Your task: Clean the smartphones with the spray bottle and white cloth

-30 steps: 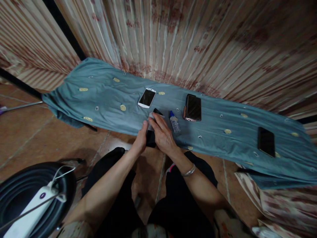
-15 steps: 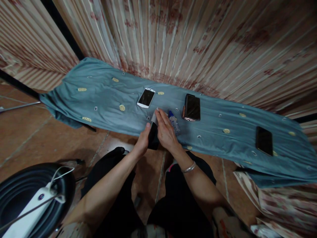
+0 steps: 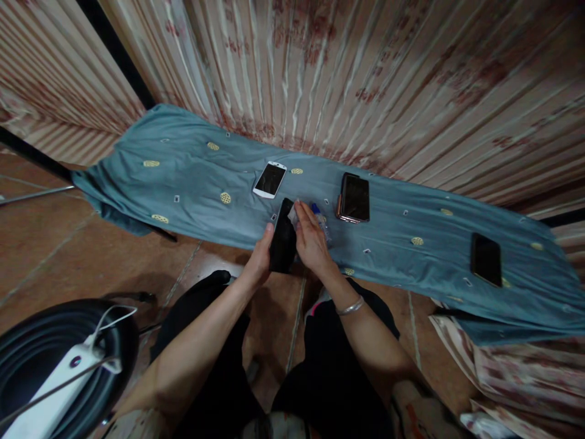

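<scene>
My left hand (image 3: 260, 259) grips a black phone (image 3: 282, 242) by its left edge, holding it over the near edge of a blue-grey cloth (image 3: 192, 183). My right hand (image 3: 313, 244) presses a small white wipe (image 3: 293, 213) against the phone's right side, near its top. A small clear spray bottle (image 3: 321, 222) with a blue cap lies on the cloth just behind my right hand, partly hidden by it.
On the cloth lie a white phone (image 3: 270, 179), a dark phone with a rose-gold rim (image 3: 354, 198) and a black phone (image 3: 485, 260) at the far right. Striped curtains hang behind. A black round tub (image 3: 55, 341) holding a white power strip (image 3: 50, 390) stands at lower left on the tiled floor.
The black phone has tilted so more of its face shows. My right hand with the wipe has slid from over the phone's face to its right side.
</scene>
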Action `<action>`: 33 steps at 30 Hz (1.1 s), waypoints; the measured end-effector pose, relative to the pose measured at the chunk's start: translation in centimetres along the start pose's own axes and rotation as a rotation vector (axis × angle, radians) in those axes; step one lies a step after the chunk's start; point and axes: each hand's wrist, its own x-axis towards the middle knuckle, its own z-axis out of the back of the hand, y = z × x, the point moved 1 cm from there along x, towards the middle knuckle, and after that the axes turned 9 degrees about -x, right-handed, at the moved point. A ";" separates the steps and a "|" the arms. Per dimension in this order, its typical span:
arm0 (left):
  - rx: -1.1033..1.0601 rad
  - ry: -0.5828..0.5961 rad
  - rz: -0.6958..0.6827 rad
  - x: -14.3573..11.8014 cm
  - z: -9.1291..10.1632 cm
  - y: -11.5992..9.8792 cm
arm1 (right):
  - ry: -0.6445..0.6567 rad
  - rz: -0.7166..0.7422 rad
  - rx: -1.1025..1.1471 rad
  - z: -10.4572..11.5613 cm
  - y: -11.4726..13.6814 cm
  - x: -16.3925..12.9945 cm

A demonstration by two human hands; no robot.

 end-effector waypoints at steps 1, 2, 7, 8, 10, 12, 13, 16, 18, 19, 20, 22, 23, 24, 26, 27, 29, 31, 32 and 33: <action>-0.015 0.009 0.006 -0.1 -0.2 -0.1 | -0.003 -0.014 0.003 -0.1 -0.1 0.0; -0.033 0.018 0.010 -0.1 -0.3 -0.2 | -0.006 -0.025 0.006 -0.1 -0.1 0.0; -0.080 0.020 0.039 -0.2 -0.7 -0.3 | -0.024 -0.056 0.004 -0.4 -0.1 -0.1; -0.079 0.014 0.050 -0.2 -0.7 -0.3 | -0.026 -0.054 -0.001 -0.5 -0.1 -0.1; -0.069 -0.005 0.068 -0.1 -0.6 -0.4 | -0.022 -0.039 -0.012 -0.5 0.0 -0.3; -0.060 -0.033 0.078 0.0 -0.4 -0.5 | -0.010 -0.020 -0.020 -0.6 0.3 -0.5; -0.059 -0.046 0.083 0.1 -0.2 -0.5 | -0.004 -0.010 -0.025 -0.6 0.5 -0.6; -0.068 -0.050 0.091 0.4 0.3 -0.7 | 0.013 0.019 -0.034 -0.8 1.0 -1.0; -0.067 -0.033 0.089 0.5 0.5 -0.9 | 0.017 0.036 -0.031 -0.9 1.2 -1.1; -0.067 -0.030 0.085 0.4 0.4 -0.9 | 0.018 0.041 -0.028 -0.8 1.2 -1.1; -0.069 -0.034 0.083 0.4 0.4 -1.0 | 0.017 0.045 -0.025 -0.8 1.2 -1.0; -0.077 -0.057 0.089 0.2 0.1 -1.2 | 0.011 0.043 -0.028 -0.6 1.0 -0.9; -0.081 -0.069 0.100 0.1 -0.1 -1.2 | 0.005 0.039 -0.033 -0.5 0.9 -0.8; -0.085 -0.079 0.112 0.0 -0.2 -1.3 | 0.000 0.036 -0.040 -0.4 0.8 -0.7; -0.096 -0.080 0.128 -0.1 -0.4 -1.4 | -0.003 0.040 -0.050 -0.4 0.7 -0.7; -0.104 -0.075 0.125 -0.1 -0.3 -1.5 | 0.001 0.048 -0.051 -0.4 0.7 -0.8; -0.125 -0.072 0.106 0.0 -0.2 -1.7 | 0.016 0.069 -0.047 -0.6 0.8 -1.0; -0.141 -0.097 0.095 0.0 0.0 -1.8 | 0.022 0.087 -0.042 -0.8 0.9 -1.1; -0.148 -0.119 0.097 0.0 -0.1 -1.9 | 0.020 0.096 -0.039 -0.8 1.0 -1.2; -0.156 -0.140 0.104 0.0 -0.1 -1.9 | 0.017 0.107 -0.037 -0.8 1.1 -1.3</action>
